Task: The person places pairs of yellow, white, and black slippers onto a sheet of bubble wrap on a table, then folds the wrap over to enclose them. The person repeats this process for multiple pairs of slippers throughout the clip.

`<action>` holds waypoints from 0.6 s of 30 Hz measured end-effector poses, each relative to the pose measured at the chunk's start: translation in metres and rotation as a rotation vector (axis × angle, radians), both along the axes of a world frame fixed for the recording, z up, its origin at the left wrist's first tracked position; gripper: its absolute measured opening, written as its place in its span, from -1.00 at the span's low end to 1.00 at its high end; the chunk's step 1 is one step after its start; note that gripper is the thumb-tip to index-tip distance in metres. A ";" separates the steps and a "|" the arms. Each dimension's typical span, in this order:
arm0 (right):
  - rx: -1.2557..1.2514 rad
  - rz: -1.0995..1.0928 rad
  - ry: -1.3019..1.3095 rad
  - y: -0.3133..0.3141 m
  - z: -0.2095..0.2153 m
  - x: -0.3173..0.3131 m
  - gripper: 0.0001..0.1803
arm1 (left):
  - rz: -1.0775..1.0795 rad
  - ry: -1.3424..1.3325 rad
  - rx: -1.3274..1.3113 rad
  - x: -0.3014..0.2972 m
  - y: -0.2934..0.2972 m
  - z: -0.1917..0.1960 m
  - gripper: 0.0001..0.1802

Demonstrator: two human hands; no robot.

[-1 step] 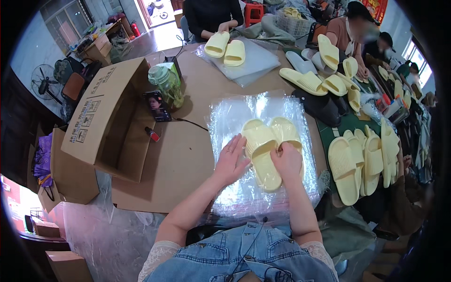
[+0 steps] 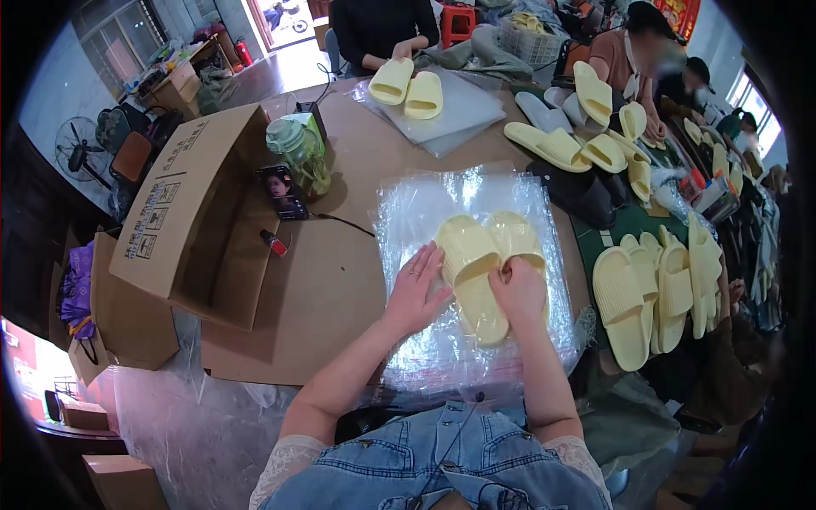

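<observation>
A pair of pale yellow slippers lies side by side on a stack of clear plastic bags point(image 2: 416, 204) in front of me. Shiny film seems to cover the lower part of the left slipper point(image 2: 476, 297). My left hand point(image 2: 416, 291) rests flat on the bags, fingers stretched out, its fingertips touching the left slipper's outer edge. Curled fingers of my right hand point(image 2: 520, 291) close at the strap of the right slipper point(image 2: 516, 234), near its inner side. My right hand hides much of that slipper's heel part. Exactly what the fingertips pinch is partly hidden.
An open cardboard box point(image 2: 183, 204) lies at the left, beside a phone point(image 2: 282, 192), a green-lidded jar point(image 2: 299, 153) and a small red bottle point(image 2: 274, 243). More yellow slippers point(image 2: 619, 297) stand at the right. Across the table a person holds another slipper pair point(image 2: 406, 89); others work at right.
</observation>
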State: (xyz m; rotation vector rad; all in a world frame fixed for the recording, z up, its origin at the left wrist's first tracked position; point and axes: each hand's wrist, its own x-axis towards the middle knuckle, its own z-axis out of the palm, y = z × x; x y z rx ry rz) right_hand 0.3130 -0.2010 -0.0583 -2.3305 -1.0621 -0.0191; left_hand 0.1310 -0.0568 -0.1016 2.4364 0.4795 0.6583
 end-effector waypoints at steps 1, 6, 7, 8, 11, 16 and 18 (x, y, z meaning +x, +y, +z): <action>0.018 0.001 -0.007 -0.001 -0.003 0.001 -0.61 | -0.001 0.016 0.032 0.001 -0.001 -0.001 -0.14; -0.081 0.003 -0.073 0.006 -0.006 0.006 -0.55 | 0.024 0.079 0.077 0.001 -0.004 0.005 -0.10; -0.080 0.004 -0.046 0.010 -0.007 0.007 -0.55 | 0.022 0.077 0.076 0.001 -0.004 0.005 -0.09; -0.079 0.004 -0.020 0.013 -0.008 0.008 -0.55 | 0.018 0.074 0.076 0.001 -0.004 0.005 -0.09; -0.057 0.029 -0.102 0.018 -0.014 0.009 -0.60 | 0.013 0.082 0.077 0.000 -0.006 0.010 -0.08; 0.082 0.051 -0.035 0.019 -0.016 0.012 -0.63 | 0.045 0.109 0.084 0.001 -0.005 0.008 -0.06; 0.114 0.029 -0.018 0.019 -0.014 0.014 -0.63 | 0.097 0.140 0.094 0.004 -0.006 0.002 -0.06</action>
